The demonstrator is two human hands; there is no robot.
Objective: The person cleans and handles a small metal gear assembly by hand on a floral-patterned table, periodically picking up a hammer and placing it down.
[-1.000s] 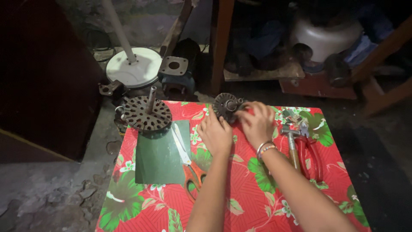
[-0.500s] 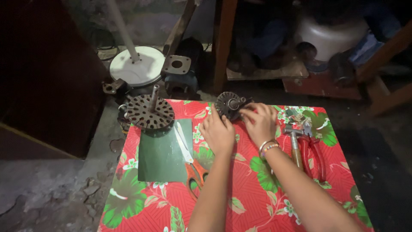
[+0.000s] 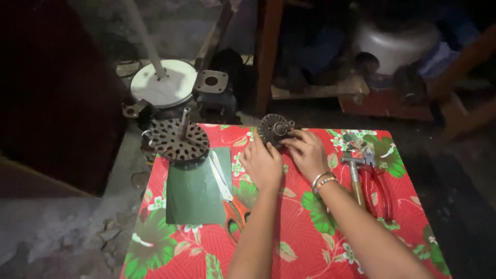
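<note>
The small rotor [image 3: 274,129] is held at the bench's [image 3: 310,248] far edge, left hand [image 3: 262,164] and right hand [image 3: 306,154] both closed on it. It is best steadied by one hand while worked.

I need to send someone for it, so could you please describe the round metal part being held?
On the red floral cloth, at its far edge, both hands meet on a small dark toothed disc. Unlike the larger slotted disc with an upright shaft to its left, it stands on edge.
</note>
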